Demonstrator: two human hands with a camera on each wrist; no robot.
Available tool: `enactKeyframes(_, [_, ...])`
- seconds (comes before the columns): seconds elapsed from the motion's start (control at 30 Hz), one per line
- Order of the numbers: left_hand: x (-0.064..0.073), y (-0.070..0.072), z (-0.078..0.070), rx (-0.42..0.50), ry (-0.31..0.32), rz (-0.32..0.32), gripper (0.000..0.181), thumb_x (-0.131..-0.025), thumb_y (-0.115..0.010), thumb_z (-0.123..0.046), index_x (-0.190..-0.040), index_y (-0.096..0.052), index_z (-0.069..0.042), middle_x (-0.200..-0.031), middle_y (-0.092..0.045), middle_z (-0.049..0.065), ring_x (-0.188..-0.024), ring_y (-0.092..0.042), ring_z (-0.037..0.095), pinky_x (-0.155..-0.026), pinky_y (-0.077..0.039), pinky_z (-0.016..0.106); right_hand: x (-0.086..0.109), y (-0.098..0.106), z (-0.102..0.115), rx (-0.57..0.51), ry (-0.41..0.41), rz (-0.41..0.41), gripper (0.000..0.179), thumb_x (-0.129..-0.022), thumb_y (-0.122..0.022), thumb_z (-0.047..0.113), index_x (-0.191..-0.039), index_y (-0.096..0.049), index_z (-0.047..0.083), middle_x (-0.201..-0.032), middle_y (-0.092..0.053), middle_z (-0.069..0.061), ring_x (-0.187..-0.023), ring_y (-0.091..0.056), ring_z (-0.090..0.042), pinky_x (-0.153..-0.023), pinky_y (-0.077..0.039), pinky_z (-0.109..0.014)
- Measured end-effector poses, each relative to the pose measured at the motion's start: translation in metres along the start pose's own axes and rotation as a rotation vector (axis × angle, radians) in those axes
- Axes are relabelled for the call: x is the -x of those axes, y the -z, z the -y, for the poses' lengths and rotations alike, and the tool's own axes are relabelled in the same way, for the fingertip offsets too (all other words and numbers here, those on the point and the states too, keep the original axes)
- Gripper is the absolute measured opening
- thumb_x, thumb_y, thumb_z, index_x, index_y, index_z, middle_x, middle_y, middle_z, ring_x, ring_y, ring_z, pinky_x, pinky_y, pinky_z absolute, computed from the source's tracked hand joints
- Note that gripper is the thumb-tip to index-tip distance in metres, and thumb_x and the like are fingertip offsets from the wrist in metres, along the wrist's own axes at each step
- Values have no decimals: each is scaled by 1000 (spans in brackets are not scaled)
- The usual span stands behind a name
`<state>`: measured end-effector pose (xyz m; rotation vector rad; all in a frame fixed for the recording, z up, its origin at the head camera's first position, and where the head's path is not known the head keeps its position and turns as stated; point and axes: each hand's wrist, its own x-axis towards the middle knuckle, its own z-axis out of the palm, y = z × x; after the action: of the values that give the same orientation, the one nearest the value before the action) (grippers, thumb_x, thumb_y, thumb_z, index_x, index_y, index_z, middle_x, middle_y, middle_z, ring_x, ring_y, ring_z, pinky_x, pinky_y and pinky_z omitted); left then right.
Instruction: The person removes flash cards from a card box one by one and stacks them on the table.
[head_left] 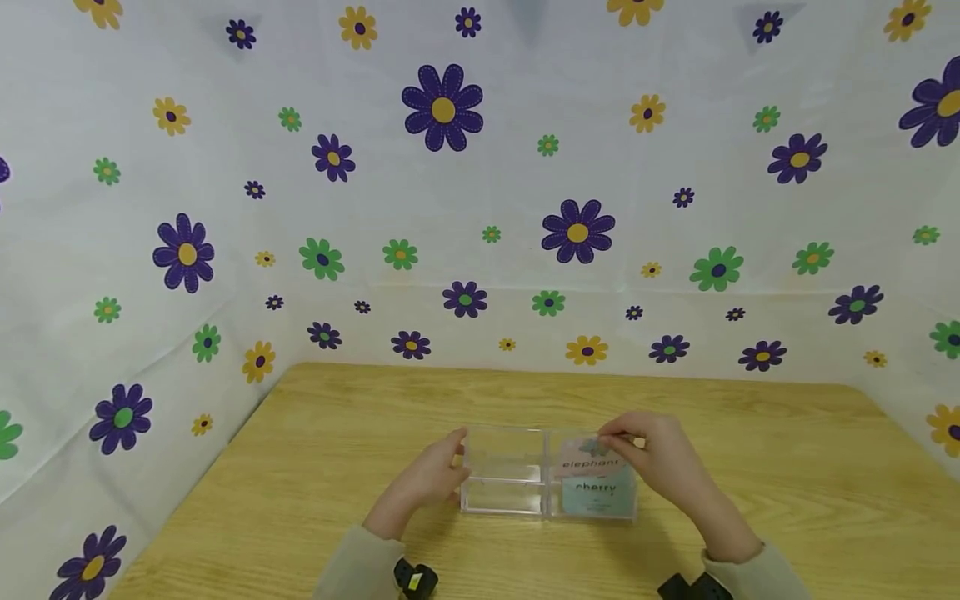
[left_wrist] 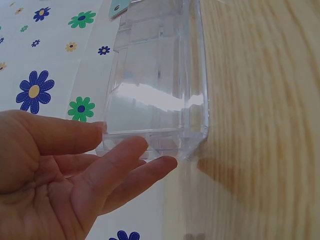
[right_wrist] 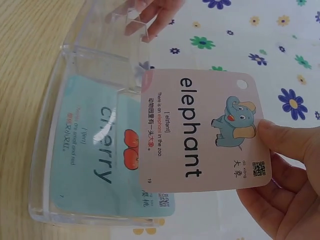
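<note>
A clear plastic box (head_left: 504,497) with a divider across its middle stands on the table. At its left end my left hand (head_left: 429,477) grips the end wall between thumb and fingers, seen close up in the left wrist view. A pink flashcard (right_wrist: 167,172) printed "elephant" is pinched at one edge by my right hand (head_left: 662,457), above the box's right half. Inside that half lies a blue flashcard (right_wrist: 82,175) printed "cherry", partly covered by the pink one in the right wrist view. The box's left half shows no card.
Under the box spreads a wooden table (head_left: 337,433) with light grain. A white cloth (head_left: 495,183) with purple, green and yellow flowers hangs behind it and along both sides.
</note>
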<state>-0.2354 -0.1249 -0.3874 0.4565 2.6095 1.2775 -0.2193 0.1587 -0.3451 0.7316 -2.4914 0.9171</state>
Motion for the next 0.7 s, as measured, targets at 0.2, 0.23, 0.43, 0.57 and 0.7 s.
enactKeyframes(0.2, [-1, 1, -3, -22, 8, -17, 54, -87, -48, 4, -134, -22, 10, -122, -40, 32, -84, -56, 29, -57, -50, 34, 0, 12, -3, -10, -16, -31, 5, -77, -66, 5, -79, -69, 8, -78, -64, 0, -69, -57, -8, -61, -48, -26])
enactKeyframes(0.23, [-1, 1, -4, -22, 4, -16, 55, -87, -48, 4, -134, -21, 11, -121, -40, 33, -84, -56, 29, -57, -50, 34, 0, 14, -5, -23, -30, -36, 7, -77, -66, 3, -79, -69, 8, -79, -65, -1, -69, -58, -8, -61, -48, -26])
enactKeyframes(0.43, [-1, 0, -2, -17, -1, -9, 54, -87, -48, 4, -134, -21, 11, -122, -39, 33, -94, -53, 36, -58, -50, 35, 5, 32, -18, -72, -92, -60, 7, -77, -65, 0, -81, -69, 4, -79, -65, -5, -64, -57, -12, -55, -47, -23])
enactKeyframes(0.57, [-1, -1, 0, -18, 0, -9, 54, -87, -47, 4, -134, -21, 11, -122, -39, 33, -94, -53, 36, -58, -50, 34, 6, 43, -24, -63, -126, -54, 7, -78, -64, -2, -81, -69, 2, -80, -65, -8, -66, -57, -14, -56, -47, -23])
enactKeyframes(0.7, [-1, -1, 1, -18, 1, -13, 54, -87, -47, 4, -134, -21, 11, -122, -39, 33, -90, -55, 33, -57, -50, 33, 7, 52, -29, -52, -134, -74, 7, -77, -63, -4, -79, -69, 0, -79, -65, -9, -67, -57, -13, -57, -48, -22])
